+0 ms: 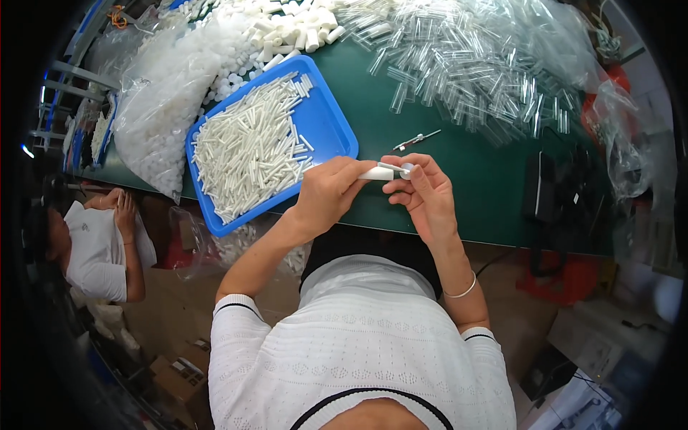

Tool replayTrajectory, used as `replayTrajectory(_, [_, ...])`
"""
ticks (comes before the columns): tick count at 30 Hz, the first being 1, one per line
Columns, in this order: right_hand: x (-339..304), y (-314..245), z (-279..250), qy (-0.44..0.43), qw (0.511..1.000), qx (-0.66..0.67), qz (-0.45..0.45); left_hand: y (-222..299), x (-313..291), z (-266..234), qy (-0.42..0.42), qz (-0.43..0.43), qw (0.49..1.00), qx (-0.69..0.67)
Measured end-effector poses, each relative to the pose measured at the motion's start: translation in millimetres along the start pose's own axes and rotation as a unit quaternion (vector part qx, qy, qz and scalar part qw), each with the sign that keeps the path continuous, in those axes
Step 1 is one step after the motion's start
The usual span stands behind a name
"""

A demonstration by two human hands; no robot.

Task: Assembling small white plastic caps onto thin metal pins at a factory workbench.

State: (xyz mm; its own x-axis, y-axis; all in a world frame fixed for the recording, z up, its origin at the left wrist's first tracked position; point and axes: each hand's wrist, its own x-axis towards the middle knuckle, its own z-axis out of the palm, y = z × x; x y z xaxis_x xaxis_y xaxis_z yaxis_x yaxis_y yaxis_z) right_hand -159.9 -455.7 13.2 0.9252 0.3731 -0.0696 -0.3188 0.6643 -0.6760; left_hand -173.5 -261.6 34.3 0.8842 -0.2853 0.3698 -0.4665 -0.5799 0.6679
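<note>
We find the left hand [328, 192] and right hand [423, 192] with fingers pinched on one white plastic tube [378, 173], above the green table [473, 179], beside the blue tray [331, 129].

Left hand [326, 192] and right hand [423, 190] pinch white tube [378, 173] over green table [459, 165]; blue tray [331, 129] just left.
</note>
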Motion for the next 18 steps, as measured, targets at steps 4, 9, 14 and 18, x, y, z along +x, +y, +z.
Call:
replayTrajectory(4, [-4.0,2.8,0.2,-0.002,1.000,-0.004,0.004,4.6,-2.0,4.6,0.047,0.027,0.999,-0.008])
replayTrajectory(9, [-4.7,0.1,-5.9,-0.019,0.999,-0.041,0.001,9.8,-7.6,0.1,-0.027,-0.193,0.950,-0.243])
replayTrajectory(14, [-5.8,-0.7,-5.9,-0.072,0.997,-0.037,0.018,-6.2,-4.4,-12.4,-0.247,-0.348,0.700,-0.573])
replayTrajectory(18, [-6.1,1.8,-9.0,-0.044,0.998,-0.037,0.017,20.2,-10.6,2.9,-0.060,-0.303,0.859,-0.409])
